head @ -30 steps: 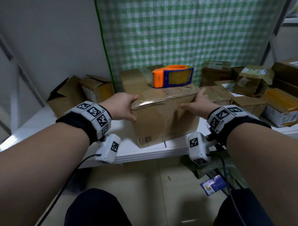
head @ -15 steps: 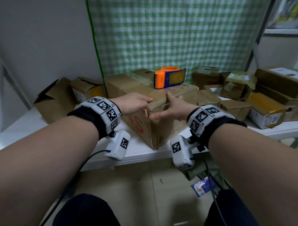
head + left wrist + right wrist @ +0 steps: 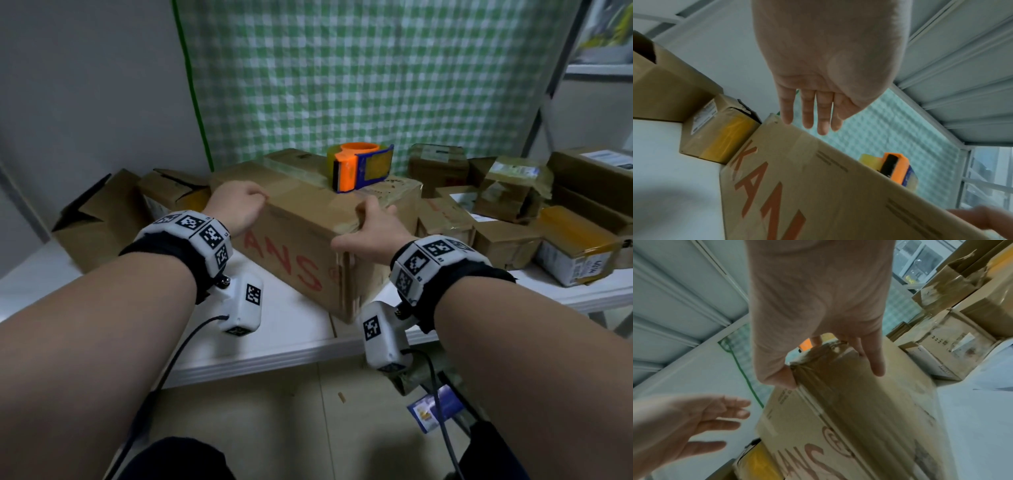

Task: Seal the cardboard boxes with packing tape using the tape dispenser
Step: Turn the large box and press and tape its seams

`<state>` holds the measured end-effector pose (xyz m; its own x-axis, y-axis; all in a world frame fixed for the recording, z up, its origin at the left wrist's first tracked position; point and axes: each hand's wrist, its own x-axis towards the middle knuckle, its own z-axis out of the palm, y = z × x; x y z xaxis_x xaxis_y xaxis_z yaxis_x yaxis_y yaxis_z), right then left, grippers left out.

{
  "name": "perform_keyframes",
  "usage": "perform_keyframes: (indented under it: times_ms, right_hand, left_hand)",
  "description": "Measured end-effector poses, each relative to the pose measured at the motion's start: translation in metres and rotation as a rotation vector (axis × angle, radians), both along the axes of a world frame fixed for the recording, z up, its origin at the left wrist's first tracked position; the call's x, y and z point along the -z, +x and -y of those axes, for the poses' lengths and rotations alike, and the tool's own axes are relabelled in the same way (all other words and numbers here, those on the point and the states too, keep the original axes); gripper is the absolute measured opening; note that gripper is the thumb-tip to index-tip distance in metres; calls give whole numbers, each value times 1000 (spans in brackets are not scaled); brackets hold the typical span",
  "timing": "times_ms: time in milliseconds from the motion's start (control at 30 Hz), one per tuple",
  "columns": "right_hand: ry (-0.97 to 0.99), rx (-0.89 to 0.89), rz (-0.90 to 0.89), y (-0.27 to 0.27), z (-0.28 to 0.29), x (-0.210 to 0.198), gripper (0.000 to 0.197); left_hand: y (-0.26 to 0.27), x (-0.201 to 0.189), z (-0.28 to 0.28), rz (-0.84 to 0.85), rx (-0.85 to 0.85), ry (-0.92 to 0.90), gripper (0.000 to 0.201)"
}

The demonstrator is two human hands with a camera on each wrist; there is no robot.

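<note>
right hand (image 3: 371,228) clasps stiff box (image 3: 318,219) corner; left hand (image 3: 818,100) open, empty; dispenser (image 3: 359,168) loose on top, probably light.

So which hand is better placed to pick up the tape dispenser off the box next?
Probably the right hand. It grips the box's near top corner just below the tape dispenser, while the left hand hovers open by the far left end.

The head camera looks forward and down over both forearms. Each wrist camera looks closely along its palm, sharing the cardboard box (image 3: 308,219) between the hands.
</note>
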<state>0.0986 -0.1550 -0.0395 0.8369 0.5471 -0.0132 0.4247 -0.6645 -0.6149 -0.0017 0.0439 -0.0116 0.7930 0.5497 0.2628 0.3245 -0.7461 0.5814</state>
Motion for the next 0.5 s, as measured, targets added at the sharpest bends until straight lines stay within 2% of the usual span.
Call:
perform_keyframes:
  times_ms: [267, 500]
  right_hand:
    - [66, 35, -63, 22, -1, -7, 71]
    - [202, 125, -43, 36, -3, 1, 60]
  left_hand:
    - [7, 18, -45, -93, -247, 82, 40]
    - [15, 25, -64, -177, -360, 97, 46]
